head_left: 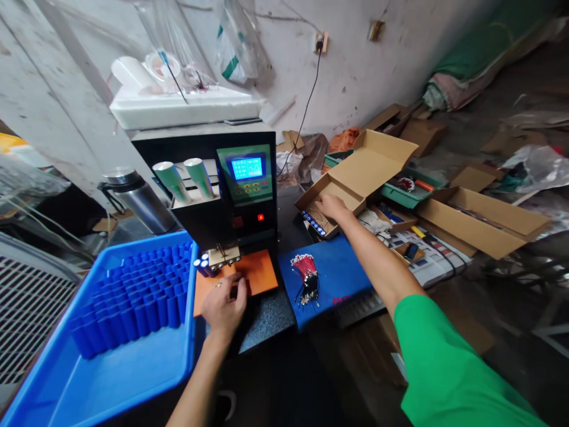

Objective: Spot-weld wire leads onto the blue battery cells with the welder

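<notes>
My left hand (226,302) rests on an orange board (262,274), fingers bent and thumb a little apart, with nothing visible in them. Just beyond its fingertips, several battery cells (204,264) with pale ends stand beneath the electrodes of a black spot welder (202,228) with a lit blue screen (246,168). My right hand (332,207) reaches into an open cardboard box (358,204), its fingers bent downward and close together. What they pinch, if anything, is too small to make out. Along the box's near left side lies a row of blue-ringed cells (313,223), with thin wires near the fingers.
A blue tub (133,379) of many blue cylindrical cells (142,296) stands at left. Red and black wire leads (306,279) lie on a blue mat (342,267). A steel flask (137,198) stands behind the tub. Green trays (402,194) and cardboard boxes (480,222) crowd the right.
</notes>
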{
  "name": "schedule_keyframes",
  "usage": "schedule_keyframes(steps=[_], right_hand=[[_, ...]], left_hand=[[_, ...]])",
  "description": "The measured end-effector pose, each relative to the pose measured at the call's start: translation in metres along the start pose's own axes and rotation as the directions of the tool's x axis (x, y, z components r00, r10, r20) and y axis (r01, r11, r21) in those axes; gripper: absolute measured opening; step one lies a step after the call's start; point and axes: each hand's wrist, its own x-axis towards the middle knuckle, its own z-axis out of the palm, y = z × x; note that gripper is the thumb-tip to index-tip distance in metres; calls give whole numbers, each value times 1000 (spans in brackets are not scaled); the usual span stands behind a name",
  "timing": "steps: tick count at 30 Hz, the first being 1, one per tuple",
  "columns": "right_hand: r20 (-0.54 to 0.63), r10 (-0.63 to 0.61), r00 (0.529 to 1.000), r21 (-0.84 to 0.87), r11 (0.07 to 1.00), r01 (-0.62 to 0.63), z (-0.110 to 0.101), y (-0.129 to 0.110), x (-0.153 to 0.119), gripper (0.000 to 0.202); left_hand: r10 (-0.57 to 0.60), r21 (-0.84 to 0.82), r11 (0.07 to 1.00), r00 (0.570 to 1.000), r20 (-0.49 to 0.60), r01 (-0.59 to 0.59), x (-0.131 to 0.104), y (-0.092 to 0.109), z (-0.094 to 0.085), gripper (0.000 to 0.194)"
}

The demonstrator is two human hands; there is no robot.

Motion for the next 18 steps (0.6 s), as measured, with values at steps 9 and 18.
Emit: schedule_keyframes(steps=[9,18], right_hand=[[65,221,973,-119,970,-212,-15,35,-9,48],[170,204,964,-162,971,-176,-8,36,2,51]], left_hand=[[-2,-14,1000,1000,11,2,0,-1,0,23],[26,15,1000,1000,-9,-25,0,0,1,22]])
